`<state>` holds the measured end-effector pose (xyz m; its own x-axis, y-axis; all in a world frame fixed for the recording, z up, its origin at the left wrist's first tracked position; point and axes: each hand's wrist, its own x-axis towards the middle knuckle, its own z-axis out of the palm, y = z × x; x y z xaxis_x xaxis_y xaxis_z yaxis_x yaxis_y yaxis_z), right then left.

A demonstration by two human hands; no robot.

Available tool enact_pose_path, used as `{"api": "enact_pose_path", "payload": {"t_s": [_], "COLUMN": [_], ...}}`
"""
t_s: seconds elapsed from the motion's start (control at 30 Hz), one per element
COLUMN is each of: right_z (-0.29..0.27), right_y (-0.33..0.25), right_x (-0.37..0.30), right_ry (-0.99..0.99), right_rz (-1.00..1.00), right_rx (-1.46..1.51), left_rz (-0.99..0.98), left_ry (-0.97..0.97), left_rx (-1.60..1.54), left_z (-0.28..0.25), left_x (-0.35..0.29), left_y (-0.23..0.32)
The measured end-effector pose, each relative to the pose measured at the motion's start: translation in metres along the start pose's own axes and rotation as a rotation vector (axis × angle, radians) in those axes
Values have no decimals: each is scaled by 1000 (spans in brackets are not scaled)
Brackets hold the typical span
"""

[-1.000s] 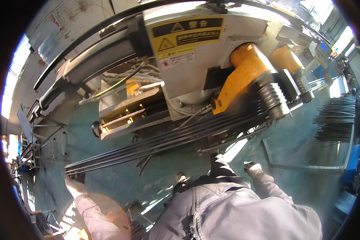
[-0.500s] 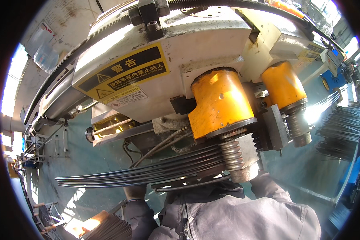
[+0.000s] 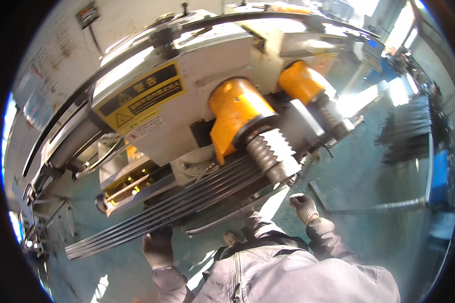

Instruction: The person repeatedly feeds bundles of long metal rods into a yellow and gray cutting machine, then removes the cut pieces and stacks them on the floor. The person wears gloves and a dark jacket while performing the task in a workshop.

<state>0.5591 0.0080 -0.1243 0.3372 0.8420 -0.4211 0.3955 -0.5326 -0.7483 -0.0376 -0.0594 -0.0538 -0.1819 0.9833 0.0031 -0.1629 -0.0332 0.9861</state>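
A row of long dark steel bars (image 3: 151, 217) slopes from the lower left up to a ribbed metal roller (image 3: 270, 151) on the machine. My gloved left hand (image 3: 157, 250) is at the near edge of the bars, towards their left end. Its fingers reach up against or beneath them and are largely hidden, so their grip does not show. Right of the roller and below it, my gloved right hand (image 3: 303, 208) is raised apart from the machine. Its fingers are curled together and nothing shows in them. An orange housing (image 3: 237, 111) sits above the roller.
The white machine body (image 3: 197, 96) bears a yellow and black warning label (image 3: 141, 96). A second orange housing (image 3: 301, 78) is farther right. Bundled thin rods (image 3: 407, 126) lie on the right beside a metal frame rail (image 3: 379, 207). A curved dark bar (image 3: 217, 222) juts out near my waist.
The view has turned and shifted, blurring the picture. My right hand, hidden behind the roller before, now shows apart from it. The bars slope more steeply, and more of my left hand shows.
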Motion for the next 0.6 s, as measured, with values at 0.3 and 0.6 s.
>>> {"api": "enact_pose_path", "payload": {"t_s": [0.3, 0.6], "right_z": [-52, -50], "right_y": [-203, -244], "right_x": [-54, -15], "right_ry": [243, 108], "right_rz": [-391, -442], "right_rx": [664, 1079], "left_rz": [49, 297], "left_ry": [146, -214], "left_rx": [-736, -683], "left_z": [6, 21], "left_x": [-19, -11], "left_y": [65, 119]}}
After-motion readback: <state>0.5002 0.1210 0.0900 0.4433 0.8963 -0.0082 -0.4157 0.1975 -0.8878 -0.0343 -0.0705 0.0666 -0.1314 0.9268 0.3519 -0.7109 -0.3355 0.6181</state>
